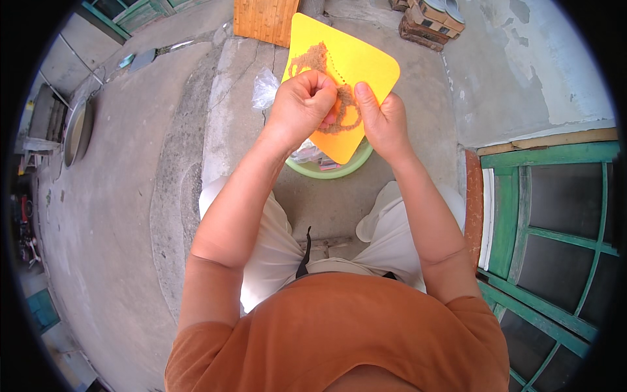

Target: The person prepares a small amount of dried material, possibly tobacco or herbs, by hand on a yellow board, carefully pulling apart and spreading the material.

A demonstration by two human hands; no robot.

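A yellow felt-like sheet (365, 54) with rounded corners is held up at a tilt in front of me. Brown fuzzy yarn-like loops (313, 58) form shapes on its face, and a dotted line of small dark marks runs between them. My right hand (384, 115) grips the sheet's right edge, thumb on the front and the other fingers behind. Over the middle of the sheet, my left hand (306, 105) has thumb and forefinger drawn together in a pinch. Whether something small sits between those fingertips is hidden.
Below the sheet, a light green plastic basin (318, 173) holds plastic-wrapped items. A clear plastic bag (265, 88) lies left of it, near a wooden board (264, 22). Stacked bricks (426, 27) stand at back right. A green-framed window (563, 220) flanks my right side.
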